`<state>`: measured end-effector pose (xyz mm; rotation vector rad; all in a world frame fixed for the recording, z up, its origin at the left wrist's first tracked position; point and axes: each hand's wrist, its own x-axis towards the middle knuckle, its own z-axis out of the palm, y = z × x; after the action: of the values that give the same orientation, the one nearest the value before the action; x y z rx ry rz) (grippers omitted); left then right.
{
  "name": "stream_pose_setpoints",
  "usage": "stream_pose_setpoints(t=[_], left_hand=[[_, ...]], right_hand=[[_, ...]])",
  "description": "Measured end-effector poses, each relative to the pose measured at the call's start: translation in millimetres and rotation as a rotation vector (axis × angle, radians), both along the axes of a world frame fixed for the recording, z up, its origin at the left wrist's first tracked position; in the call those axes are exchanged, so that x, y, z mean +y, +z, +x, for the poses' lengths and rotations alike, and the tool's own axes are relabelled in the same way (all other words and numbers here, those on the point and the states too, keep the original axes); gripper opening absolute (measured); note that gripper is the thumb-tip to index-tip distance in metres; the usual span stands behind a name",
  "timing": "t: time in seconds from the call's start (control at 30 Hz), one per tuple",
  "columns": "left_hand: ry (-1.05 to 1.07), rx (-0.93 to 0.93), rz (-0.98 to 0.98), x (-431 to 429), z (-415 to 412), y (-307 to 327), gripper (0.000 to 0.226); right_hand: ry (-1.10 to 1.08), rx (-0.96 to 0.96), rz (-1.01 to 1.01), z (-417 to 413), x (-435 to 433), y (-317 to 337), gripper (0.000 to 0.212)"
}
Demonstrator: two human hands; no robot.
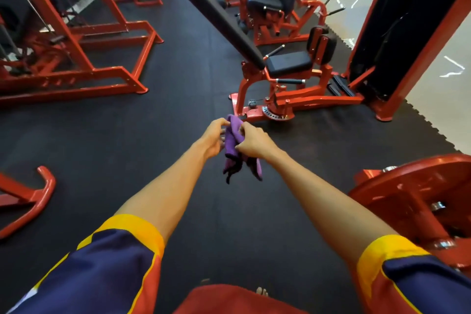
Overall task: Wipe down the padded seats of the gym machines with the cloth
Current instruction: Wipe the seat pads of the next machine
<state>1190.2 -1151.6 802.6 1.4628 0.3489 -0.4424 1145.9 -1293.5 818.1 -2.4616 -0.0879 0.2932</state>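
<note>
Open floor mat ahead, red rack at left, seat machine at right — red plate lower right.

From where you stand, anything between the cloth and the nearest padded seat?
Nothing visible. Left hand and right hand grip the cloth over bare mat; the seat sits ahead-right, its top uncovered. Only the machine's red base frame lies low in front.

black rubber floor, red gym machines

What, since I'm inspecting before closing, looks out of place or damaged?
Nothing stands out. The seat looks whole, the floor mat lies flat, and the left hand and right hand hold the bunched purple cloth.
</note>
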Motion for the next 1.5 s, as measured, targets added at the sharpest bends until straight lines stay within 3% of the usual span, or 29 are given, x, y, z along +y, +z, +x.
stream_pose_setpoints(t=[0.07, 0.13, 0.17, 0.3, 0.47, 0.63, 0.77, 0.93, 1.1, 1.27, 1.5], left_hand=[[-0.116, -0.035, -0.023, -7, 22, 1, 0.026], [-0.152, -0.146, 0.129, -13, 47, -8, 0.007], [-0.131, -0.175, 0.209, -14, 60, -13, 0.008], [-0.152, -0.255, 0.3, -9, 111, -23, 0.021], [-0.291, -0.324, 0.265, -8, 189, -34, 0.02], [-0.39, -0.344, 0.265, 2, 275, -30, 0.025], [-0.595, -0.406, 0.596, 16, 346, -25, 0.038], [-0.395, -0.509, 0.656, 14, 433, -22, 0.027], [-0.289, -0.535, 0.661, 13, 520, -14, 0.025], [-0.213, -0.557, 0.716, 21, 611, 7, 0.022], [-0.063, -0.606, 0.756, 40, 715, 63, 0.027]], right_hand=[[0.092, 0.081, 0.156, 18, 0, 2, 0.031], [0.181, 0.122, 0.219, 39, -6, 1, 0.025], [0.186, 0.126, 0.222, 53, -12, -2, 0.024], [-0.001, -0.023, 0.193, 115, -32, -12, 0.032], [-0.089, -0.075, 0.135, 203, -29, -29, 0.067], [-0.185, -0.103, 0.102, 294, -37, -24, 0.034], [-0.239, -0.109, 0.197, 363, -48, -12, 0.016], [-0.251, -0.067, 0.336, 439, -54, -16, 0.026], [-0.211, -0.032, 0.27, 544, -69, -27, 0.039], [-0.099, -0.058, 0.326, 654, -66, -9, 0.022], [0.026, -0.144, 0.313, 794, -44, 46, 0.022]])
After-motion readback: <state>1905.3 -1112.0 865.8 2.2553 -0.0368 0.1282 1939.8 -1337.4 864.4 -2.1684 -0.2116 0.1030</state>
